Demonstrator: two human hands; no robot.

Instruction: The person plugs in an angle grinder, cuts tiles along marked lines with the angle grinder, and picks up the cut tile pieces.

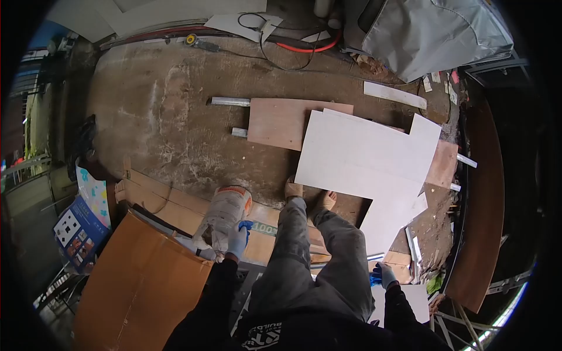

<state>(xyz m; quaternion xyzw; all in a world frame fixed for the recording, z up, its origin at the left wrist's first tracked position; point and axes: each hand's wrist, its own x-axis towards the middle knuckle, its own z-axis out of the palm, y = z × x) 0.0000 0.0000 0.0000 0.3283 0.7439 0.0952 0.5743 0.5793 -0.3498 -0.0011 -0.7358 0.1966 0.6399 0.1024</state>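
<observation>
My left hand (239, 238), in a grey and blue glove, is at the right side of a whitish cylindrical container (222, 213) with an orange-red band; its fingers are bent, and whether they grip anything is too small to tell. Low at the right, my right hand (383, 275), gloved the same way, is beside my leg above a white sheet (404, 301); its fingers are curled and what they hold, if anything, cannot be made out. A large white cut panel (369, 152) lies in front of my feet, over a brownish board (278, 123) resting on metal bars (230, 102).
An orange-brown cardboard box (140, 281) stands at the lower left, near a blue printed package (81, 231). A corded tool (202, 44) lies on the far floor. A grey cover (439, 35) is at the upper right, with a white strip (395, 95) below it.
</observation>
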